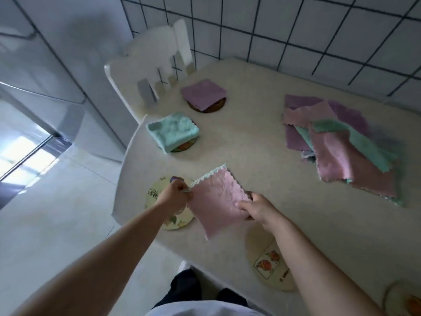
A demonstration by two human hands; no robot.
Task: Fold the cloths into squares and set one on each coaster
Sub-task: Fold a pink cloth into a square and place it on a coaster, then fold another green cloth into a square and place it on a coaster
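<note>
From the head view: I've got the pink cloth (216, 201) up off the table (262, 144), already folded small. My left hand (175, 195) pinches its left corner, fingers curled tight; my right hand (255, 208) grips the right edge, thumb on top. Two coasters are done: the purple square (204, 92) and the teal square (175, 131) sit on theirs. The pale coaster (157, 197) lies right under my left hand, bare, I reckon that's next. So: square up the fold, lower it flat there. The unfolded pile (341, 144) waits to the right.
</note>
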